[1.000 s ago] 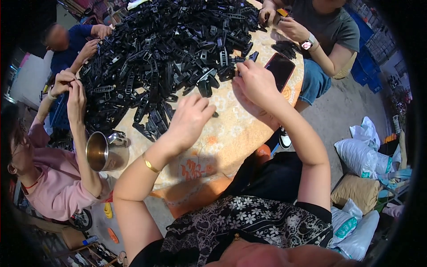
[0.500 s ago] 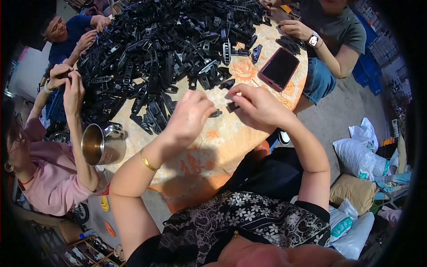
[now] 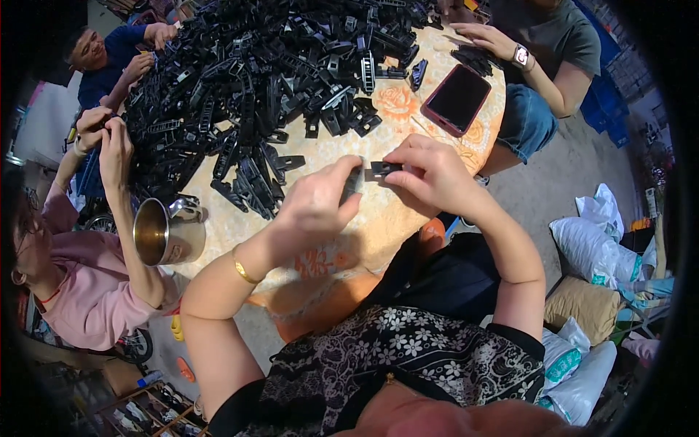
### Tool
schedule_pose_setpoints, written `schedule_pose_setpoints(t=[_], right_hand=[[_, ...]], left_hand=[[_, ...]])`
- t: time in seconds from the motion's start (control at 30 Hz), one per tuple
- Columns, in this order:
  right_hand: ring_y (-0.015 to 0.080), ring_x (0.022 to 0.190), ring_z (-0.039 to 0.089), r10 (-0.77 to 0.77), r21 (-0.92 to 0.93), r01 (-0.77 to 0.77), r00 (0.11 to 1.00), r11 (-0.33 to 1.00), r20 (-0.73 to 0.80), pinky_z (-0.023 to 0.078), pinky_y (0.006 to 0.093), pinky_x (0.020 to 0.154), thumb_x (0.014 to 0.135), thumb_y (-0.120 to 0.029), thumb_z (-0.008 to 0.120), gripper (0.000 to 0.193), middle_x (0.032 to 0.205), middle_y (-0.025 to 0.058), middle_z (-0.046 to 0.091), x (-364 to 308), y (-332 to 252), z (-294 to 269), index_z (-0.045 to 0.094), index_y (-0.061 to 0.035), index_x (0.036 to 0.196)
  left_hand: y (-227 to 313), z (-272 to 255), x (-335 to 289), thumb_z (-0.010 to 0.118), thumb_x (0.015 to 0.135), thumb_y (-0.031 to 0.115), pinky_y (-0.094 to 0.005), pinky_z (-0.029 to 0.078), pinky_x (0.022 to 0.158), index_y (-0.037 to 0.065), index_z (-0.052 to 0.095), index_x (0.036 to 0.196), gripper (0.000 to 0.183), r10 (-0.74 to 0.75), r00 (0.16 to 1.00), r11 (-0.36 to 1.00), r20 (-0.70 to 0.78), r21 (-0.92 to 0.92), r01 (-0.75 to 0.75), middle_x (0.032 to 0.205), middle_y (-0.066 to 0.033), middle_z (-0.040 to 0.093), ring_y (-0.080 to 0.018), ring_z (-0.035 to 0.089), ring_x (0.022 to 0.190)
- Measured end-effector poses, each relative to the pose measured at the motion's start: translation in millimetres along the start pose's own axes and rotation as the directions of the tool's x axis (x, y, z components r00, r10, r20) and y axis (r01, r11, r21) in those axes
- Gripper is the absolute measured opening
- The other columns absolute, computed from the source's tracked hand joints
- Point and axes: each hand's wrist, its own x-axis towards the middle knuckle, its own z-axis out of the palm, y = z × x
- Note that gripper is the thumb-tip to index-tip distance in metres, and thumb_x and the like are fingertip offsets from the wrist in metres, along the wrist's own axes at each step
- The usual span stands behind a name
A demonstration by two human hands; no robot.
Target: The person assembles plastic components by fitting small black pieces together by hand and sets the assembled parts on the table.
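Heap of plastic clips (image 3: 269, 80) on the far half of the round desk (image 3: 364, 233), toward 11 o'clock from the hands. Left hand (image 3: 317, 207) and right hand (image 3: 429, 175) side by side above the near desk edge, one small clip (image 3: 382, 169) pinched between them. Metal mug (image 3: 164, 231) at 9 o'clock from the left hand, at the desk's left rim. Phone (image 3: 459, 98) at 1 o'clock from the right hand, lying flat on the desk. Stuffed sacks (image 3: 590, 255) on the floor at 4 o'clock.
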Motion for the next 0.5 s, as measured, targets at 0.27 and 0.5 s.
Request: schedule_pose_setpoints(t=[0.27, 0.5], right_hand=[[0.0239, 0.067, 0.063, 0.037, -0.102, -0.028, 0.995, 0.994, 0.091, 0.049, 0.0329, 0.059, 0.077, -0.015, 0.073, 0.021, 0.079, 0.0085, 0.06, -8.7, -13.2, -7.0, 0.069, -0.0047, 0.095], [0.0284, 0.068, 0.062, -0.036, -0.132, 0.049, 0.995, 0.99, 0.094, 0.05, 0.0386, 0.059, 0.077, -0.017, 0.071, 0.017, 0.079, 0.009, 0.058, -9.9, -30.4, 1.4, 0.068, -0.0055, 0.088]], left_hand=[[-15.9, -14.7, -0.3, 0.058, 0.087, 0.01, -0.0392, 0.047, 0.063, 0.002, 0.057, 0.117, 0.031, -0.072, 0.997, 0.978, 0.011, -0.195, 0.073, 0.078, -0.0172, 0.061, -0.0338, 0.058, 0.068], [-13.2, -5.1, -3.7, 0.073, 0.075, 0.012, -0.0384, 0.047, 0.067, 0.001, 0.065, 0.094, 0.023, 0.129, 0.991, 0.981, -0.047, 0.155, -0.12, 0.083, -0.0141, 0.053, -0.0312, 0.056, 0.073]])
